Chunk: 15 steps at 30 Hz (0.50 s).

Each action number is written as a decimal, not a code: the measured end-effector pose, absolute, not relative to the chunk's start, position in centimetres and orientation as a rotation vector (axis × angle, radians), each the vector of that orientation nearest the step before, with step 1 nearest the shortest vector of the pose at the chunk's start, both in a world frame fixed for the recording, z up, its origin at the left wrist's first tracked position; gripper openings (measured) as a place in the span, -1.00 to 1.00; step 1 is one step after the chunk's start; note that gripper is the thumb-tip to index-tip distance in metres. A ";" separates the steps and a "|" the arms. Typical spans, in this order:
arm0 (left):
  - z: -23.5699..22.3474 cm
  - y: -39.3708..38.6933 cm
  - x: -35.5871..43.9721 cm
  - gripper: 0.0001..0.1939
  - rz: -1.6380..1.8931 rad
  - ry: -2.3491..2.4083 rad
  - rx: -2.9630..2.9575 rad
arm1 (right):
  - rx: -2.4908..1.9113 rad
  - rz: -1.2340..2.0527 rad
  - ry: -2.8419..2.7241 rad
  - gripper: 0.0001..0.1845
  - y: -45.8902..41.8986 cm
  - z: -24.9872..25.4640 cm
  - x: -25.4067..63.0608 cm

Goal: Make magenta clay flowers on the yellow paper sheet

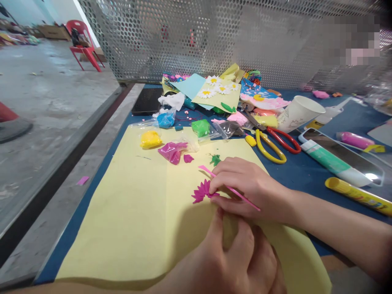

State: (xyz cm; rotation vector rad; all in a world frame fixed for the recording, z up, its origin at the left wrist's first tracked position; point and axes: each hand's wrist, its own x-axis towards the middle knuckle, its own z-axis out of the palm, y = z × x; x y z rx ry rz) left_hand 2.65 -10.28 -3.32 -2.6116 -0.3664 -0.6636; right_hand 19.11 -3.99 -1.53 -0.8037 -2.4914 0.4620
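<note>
A magenta clay flower point(201, 192) with pointed petals lies on the yellow paper point(131, 228), only its left part showing. My right hand point(248, 183) is closed, thumb and fingertips pinched at the flower's right side. A thin pink clay modelling tool point(235, 192) with a flat, wide tip is tucked in that same hand. Just below, my left hand point(239, 253) has its fingers curled, one fingertip close to my right thumb; anything in it is hidden. Nearby sit a bag of magenta clay point(173, 152), a small magenta piece point(188, 158) and a green clay bit point(215, 159).
Bags of yellow clay point(150, 139), blue clay point(165, 119) and green clay point(201, 128) line the paper's far edge. Scissors point(271, 145), a paper cup point(301, 114), a phone point(343, 153) and a yellow tube point(358, 194) lie right. Perforated metal point(183, 41) stands behind.
</note>
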 end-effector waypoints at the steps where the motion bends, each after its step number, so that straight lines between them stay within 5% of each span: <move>1: -3.3 -10.3 2.6 -0.80 -0.657 -0.367 -2.611 | -0.804 0.458 -2.491 -0.91 -4.0 -1.5 19.1; 15: -3.3 -10.4 2.7 -0.82 -0.671 -0.377 -2.638 | -0.807 0.476 -2.472 -0.90 -3.9 -1.8 19.2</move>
